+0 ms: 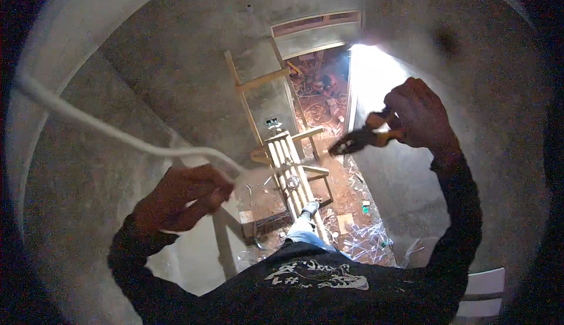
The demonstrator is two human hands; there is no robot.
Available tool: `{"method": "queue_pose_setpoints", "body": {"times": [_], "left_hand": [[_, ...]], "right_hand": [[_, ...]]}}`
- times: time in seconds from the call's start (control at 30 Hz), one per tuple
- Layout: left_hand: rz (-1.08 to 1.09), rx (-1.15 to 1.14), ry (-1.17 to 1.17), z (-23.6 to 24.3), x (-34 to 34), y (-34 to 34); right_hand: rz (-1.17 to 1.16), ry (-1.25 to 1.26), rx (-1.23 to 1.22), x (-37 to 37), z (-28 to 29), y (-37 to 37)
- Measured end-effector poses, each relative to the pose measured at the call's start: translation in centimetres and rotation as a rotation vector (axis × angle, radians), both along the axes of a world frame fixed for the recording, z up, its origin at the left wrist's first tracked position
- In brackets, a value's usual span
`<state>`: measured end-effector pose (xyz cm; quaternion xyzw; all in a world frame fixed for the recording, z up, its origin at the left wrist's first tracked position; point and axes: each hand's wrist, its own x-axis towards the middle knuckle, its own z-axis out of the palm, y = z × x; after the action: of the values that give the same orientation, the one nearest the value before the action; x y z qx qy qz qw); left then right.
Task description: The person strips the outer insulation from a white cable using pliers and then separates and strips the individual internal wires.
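Observation:
A white cable runs in from the upper left and reaches my left hand, whose thumb and fingers are pinched on it. Past the fingertips a pale, blurred stretch of the cable points toward the right. My right hand is raised on the right side, wrapped round the orange handles of a pair of pliers. The dark jaws point left and down, toward the cable, and look apart from it. Blur hides whether the jaws are parted.
Far below, my foot stands on a narrow scaffold of wooden poles. A wooden ladder-like frame leans by the grey wall. Beyond the doorway lies rubble. Thin white offcuts litter the reddish floor.

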<state>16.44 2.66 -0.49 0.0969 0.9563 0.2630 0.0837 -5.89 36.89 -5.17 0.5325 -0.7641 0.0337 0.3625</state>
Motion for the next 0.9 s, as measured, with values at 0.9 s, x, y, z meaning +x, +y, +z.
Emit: {"method": "queue_pose_setpoints", "body": {"times": [0.9], "left_hand": [[-0.311,-0.461,1.548,-5.2,-7.9,3.9]], "right_hand": [[0.105,-0.616,-0.467,4.0,-6.2,-3.5]]}}
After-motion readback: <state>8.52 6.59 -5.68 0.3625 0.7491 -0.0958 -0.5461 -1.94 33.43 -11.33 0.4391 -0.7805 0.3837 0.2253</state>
